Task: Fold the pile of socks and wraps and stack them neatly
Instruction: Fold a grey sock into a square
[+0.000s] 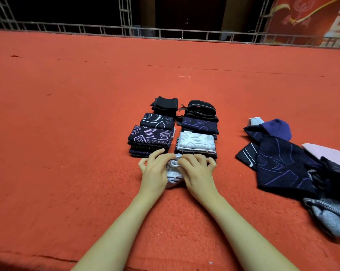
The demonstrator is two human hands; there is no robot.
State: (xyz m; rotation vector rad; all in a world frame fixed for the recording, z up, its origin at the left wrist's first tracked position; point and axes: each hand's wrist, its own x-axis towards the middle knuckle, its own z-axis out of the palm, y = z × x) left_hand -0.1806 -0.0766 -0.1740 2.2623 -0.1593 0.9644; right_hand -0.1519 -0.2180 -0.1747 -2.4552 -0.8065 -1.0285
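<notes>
A white sock [173,174] lies on the red carpet [87,133] right in front of me, bunched between both hands. My left hand [154,173] holds its left side with curled fingers. From the right, my right hand [196,173] pinches its top edge. Just beyond the hands stand two rows of folded pieces: a left stack [151,135] of dark patterned ones and a right stack [197,132] with a white patterned piece on top near me. Much of the white sock is hidden under my hands.
An unfolded pile [294,165] of navy, purple, pink and grey socks and wraps lies on the carpet to the right. A metal truss rail [165,34] runs along the far carpet edge, with a red banner [310,20] at the back right.
</notes>
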